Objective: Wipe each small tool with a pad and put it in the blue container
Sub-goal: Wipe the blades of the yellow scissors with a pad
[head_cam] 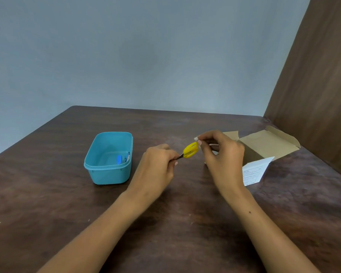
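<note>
Small yellow-handled scissors (190, 150) sit mid-table above the wood, our left hand (158, 168) clenched on the dark blade end, right hand (222, 154) pinching a small white pad (196, 138) just at the handle loops. To wipe well we'd keep the blades steady and drag the pad along the smooth plastic, into the loops. Blue tub (108, 172), glossy with rounded corners, is toward the table's left edge with small items inside; open cardboard box (264, 146) toward the right edge.

Dark wood table (47, 194): blue container (108, 174), open cardboard box (264, 146).
</note>
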`<action>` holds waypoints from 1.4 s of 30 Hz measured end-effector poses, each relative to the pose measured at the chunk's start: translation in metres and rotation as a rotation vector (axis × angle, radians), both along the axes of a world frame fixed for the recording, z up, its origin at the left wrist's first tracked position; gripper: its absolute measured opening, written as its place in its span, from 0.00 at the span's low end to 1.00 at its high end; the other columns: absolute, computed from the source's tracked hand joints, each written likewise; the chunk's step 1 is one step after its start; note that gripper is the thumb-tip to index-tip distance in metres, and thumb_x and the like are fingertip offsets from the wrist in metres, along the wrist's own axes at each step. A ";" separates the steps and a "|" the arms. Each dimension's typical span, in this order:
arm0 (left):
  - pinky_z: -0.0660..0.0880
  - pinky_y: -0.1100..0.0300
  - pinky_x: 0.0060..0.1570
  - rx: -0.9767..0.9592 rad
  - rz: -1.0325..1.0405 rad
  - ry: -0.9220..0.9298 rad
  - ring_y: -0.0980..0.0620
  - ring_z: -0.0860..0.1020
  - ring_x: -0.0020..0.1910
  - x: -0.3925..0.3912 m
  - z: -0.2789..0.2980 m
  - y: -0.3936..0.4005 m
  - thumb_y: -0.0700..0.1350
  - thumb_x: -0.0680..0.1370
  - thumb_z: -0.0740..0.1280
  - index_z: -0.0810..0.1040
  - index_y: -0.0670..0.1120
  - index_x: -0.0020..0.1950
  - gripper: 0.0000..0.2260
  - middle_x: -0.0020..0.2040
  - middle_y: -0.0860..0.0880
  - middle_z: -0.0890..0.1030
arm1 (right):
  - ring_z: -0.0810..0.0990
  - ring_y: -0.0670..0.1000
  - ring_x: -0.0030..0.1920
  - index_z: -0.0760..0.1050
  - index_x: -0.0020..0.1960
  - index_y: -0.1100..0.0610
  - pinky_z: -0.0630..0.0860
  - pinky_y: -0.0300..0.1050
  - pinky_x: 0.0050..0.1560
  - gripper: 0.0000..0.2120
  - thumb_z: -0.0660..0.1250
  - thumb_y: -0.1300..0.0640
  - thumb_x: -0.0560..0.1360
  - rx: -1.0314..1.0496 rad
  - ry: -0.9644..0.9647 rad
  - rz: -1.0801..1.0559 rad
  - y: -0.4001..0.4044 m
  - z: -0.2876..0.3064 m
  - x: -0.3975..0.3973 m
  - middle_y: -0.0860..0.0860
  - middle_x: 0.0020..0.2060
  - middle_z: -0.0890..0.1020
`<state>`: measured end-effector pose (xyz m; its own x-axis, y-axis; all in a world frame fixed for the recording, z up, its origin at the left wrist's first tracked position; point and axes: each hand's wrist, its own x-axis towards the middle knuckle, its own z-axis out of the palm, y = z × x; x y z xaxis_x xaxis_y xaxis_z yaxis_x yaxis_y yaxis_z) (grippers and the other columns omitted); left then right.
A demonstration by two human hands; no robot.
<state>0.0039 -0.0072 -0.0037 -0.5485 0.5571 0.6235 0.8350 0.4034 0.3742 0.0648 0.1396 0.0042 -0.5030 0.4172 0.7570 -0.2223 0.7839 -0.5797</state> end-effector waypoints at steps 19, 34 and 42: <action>0.58 0.62 0.25 -0.245 0.162 0.355 0.50 0.69 0.27 0.007 0.003 -0.005 0.31 0.62 0.76 0.77 0.38 0.36 0.10 0.31 0.45 0.72 | 0.78 0.52 0.37 0.77 0.41 0.58 0.76 0.50 0.35 0.05 0.69 0.67 0.70 0.359 -0.128 0.045 -0.014 -0.007 -0.001 0.51 0.36 0.82; 0.76 0.58 0.28 0.015 0.056 0.462 0.49 0.76 0.33 -0.010 -0.004 -0.008 0.30 0.72 0.66 0.82 0.36 0.48 0.07 0.37 0.43 0.78 | 0.83 0.45 0.41 0.79 0.41 0.54 0.80 0.43 0.47 0.09 0.69 0.67 0.72 -0.299 -0.049 0.168 0.002 0.007 0.003 0.45 0.38 0.84; 0.77 0.60 0.36 0.056 0.025 0.421 0.49 0.79 0.37 -0.016 -0.002 -0.014 0.29 0.68 0.73 0.82 0.38 0.50 0.12 0.39 0.43 0.80 | 0.83 0.47 0.44 0.77 0.42 0.49 0.80 0.48 0.49 0.13 0.67 0.68 0.74 -0.255 -0.143 0.289 0.005 0.014 0.007 0.47 0.40 0.84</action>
